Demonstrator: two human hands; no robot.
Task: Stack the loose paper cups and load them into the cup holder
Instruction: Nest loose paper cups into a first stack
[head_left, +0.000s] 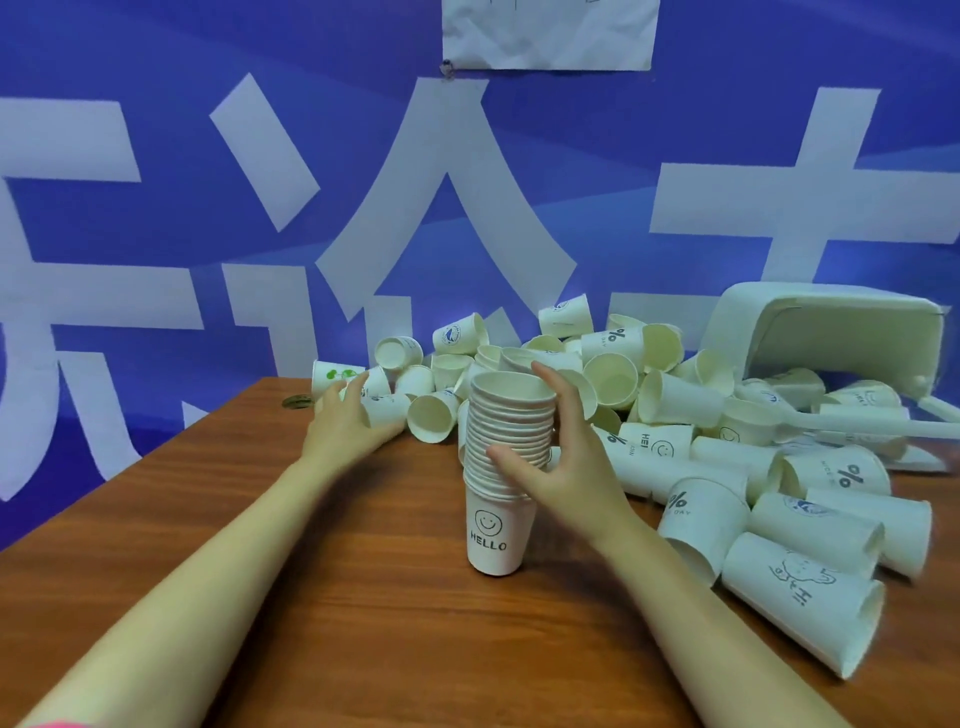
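my right hand (566, 462) clamped on cup stack (506, 467) | my left hand (348, 415) at 10 o'clock gripping loose cup (387, 408) | table (363, 597)

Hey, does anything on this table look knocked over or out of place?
Yes. The white bin at the back right lies tipped on its side, and loose cups are strewn across the table on their sides. The stack, steadied by the right hand, leans slightly.

Right hand (558, 467) around upright cup stack (506, 467) on wooden table (363, 597); left hand (345, 423) on a loose cup (384, 408).
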